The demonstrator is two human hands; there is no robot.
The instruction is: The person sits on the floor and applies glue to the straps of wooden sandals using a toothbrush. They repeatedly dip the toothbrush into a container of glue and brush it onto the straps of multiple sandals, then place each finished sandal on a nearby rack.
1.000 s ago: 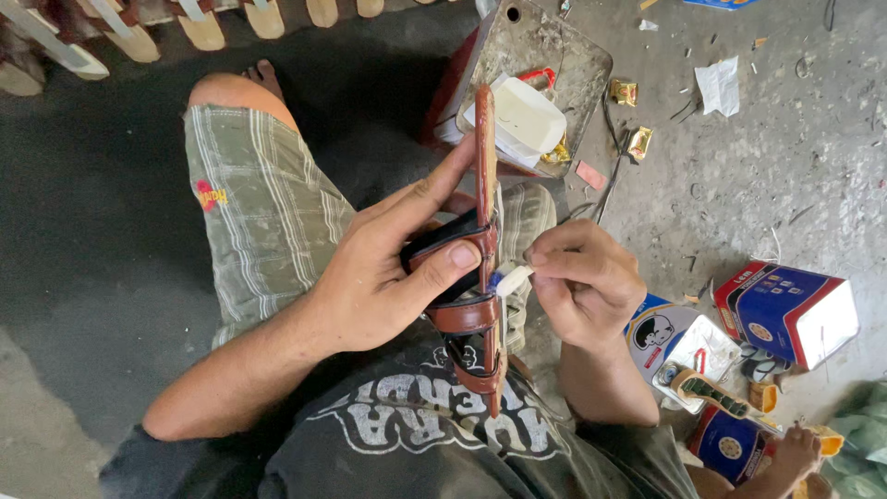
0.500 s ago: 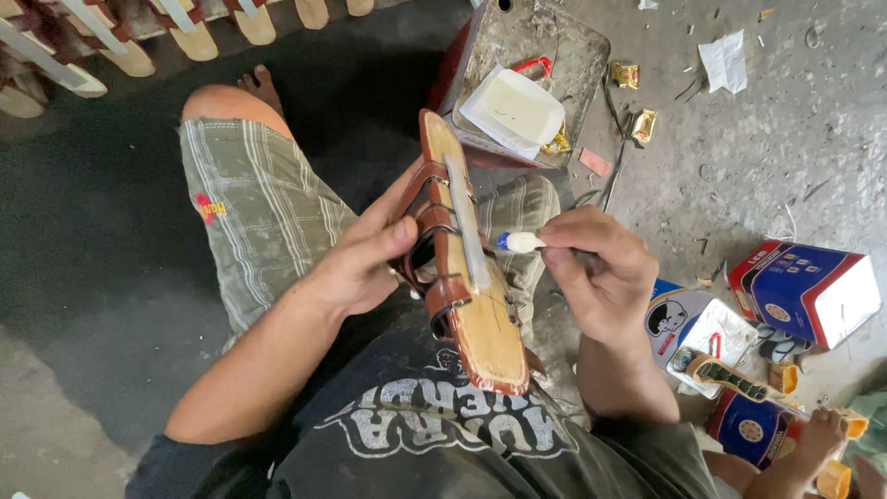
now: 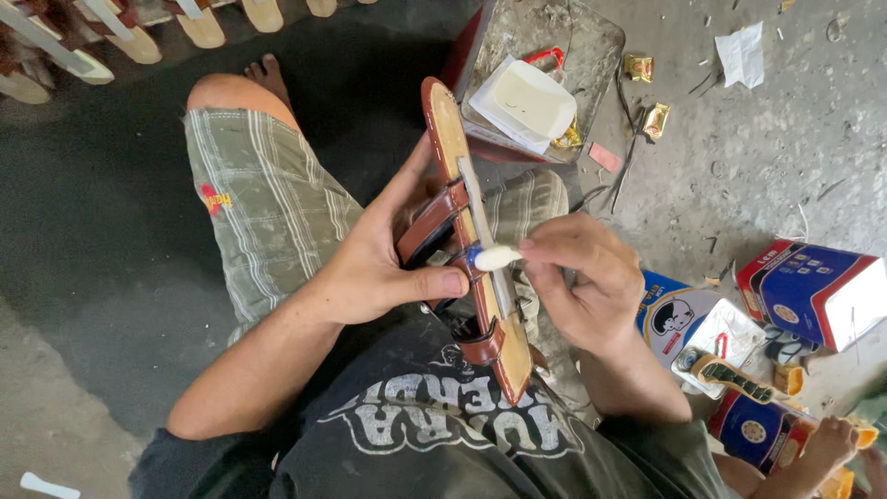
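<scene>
A brown leather sandal (image 3: 450, 139) with a tan underside is held over my lap, sole side up, toe pointing away. My left hand (image 3: 374, 263) grips it by the brown straps from the left. My right hand (image 3: 577, 277) pinches a small brush (image 3: 494, 257) whose tip is loaded with white glue, touching the pale strip that runs along the sole.
A metal tray (image 3: 591, 42) ahead holds a white tub of glue (image 3: 527, 100). Blue and red cartons (image 3: 813, 291) and an open tin (image 3: 716, 337) lie on the concrete at right. Rows of sandal soles (image 3: 139, 42) line the top left. Another person's foot (image 3: 827, 444) shows at bottom right.
The sandal has been turned from edge-on to sole-up. The glue brush has moved from beside it onto the strip on the sole.
</scene>
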